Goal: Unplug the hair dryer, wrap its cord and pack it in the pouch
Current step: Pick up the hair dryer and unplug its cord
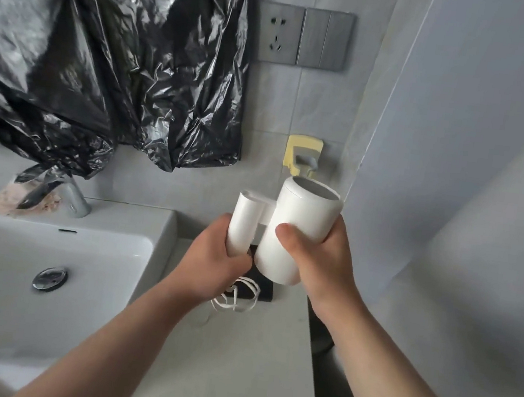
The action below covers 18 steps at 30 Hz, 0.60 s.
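Observation:
A white hair dryer point(297, 223) is held in the air over the counter, its handle folded alongside the barrel. My left hand point(212, 265) grips the folded handle. My right hand point(322, 259) grips the barrel, thumb across its front. The white cord point(237, 298) hangs in loose loops below my left hand. Under the dryer a black pouch point(264, 287) lies on the counter, mostly hidden. The grey wall socket point(278, 34) above has nothing plugged into it.
A white sink point(28, 267) with a chrome tap point(64, 195) takes up the left. Black plastic sheeting point(106, 54) covers the wall above it. A yellow wall hook point(303, 152) sits just behind the dryer. The counter edge point(311, 331) drops off at the right.

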Tool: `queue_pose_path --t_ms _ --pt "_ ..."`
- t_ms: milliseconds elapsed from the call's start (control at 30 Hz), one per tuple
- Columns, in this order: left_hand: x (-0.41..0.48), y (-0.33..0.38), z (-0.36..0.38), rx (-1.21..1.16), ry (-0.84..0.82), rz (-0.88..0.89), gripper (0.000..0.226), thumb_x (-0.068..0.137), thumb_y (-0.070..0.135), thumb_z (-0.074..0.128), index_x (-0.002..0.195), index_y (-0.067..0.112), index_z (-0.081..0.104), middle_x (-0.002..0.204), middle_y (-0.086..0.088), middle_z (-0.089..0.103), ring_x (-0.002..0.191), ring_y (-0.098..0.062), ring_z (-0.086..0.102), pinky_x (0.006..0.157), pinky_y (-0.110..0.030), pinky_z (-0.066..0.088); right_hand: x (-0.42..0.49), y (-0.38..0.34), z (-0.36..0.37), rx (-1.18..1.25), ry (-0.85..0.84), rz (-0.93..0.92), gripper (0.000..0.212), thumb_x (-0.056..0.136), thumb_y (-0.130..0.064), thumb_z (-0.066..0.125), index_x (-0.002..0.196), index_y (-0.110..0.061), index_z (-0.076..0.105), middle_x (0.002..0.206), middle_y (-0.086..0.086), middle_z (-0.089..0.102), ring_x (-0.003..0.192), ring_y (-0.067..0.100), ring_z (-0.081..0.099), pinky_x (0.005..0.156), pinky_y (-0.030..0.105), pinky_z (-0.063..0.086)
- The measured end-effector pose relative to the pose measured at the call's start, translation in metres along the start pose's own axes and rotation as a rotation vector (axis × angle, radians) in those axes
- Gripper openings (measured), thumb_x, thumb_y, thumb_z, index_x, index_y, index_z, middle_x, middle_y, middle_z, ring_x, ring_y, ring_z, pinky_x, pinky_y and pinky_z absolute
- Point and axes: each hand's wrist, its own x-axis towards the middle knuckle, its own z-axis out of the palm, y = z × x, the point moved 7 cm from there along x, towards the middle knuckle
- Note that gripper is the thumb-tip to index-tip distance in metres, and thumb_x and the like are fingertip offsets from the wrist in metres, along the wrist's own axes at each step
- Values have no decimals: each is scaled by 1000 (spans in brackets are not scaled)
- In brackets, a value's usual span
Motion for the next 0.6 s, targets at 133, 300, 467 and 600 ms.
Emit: queue_pose_path --t_ms 133,300,467,600 --pt "-23 18 12 -138 58 83 26 72 28 54 84 6 51 63 -9 55 55 -21 51 48 -39 43 -20 -8 -10 30 68 -30 72 54 -53 73 115 -20 54 102 0 69 90 13 68 72 33 55" --pt "-45 32 21 -234 196 67 57 84 63 49 80 6 48 55 3 51 46 -17 48 44 -35 43 -38 -25 -19 33 155 -51 66 57 -60 64 110 -22 57 95 -7 68 77 2 66 59 19 49" --pt "-49 43 19 -188 190 93 50 90 55 46 77 8 48 54 1 50 44 -16 48 42 -28 43 -39 -41 -25 -47 161 -81 59 57 -64 63 103 -27 61 91 -7 70 80 7 68 62 25 51" --pt "-46 35 1 64 45 114 59 81 74 46 75 16 49 56 2 52 49 -18 50 49 -46 48 -30 -62 -30 -187 18 -138 56 55 -61 66 102 -33 62 88 -8 71 74 2 67 57 18 48"
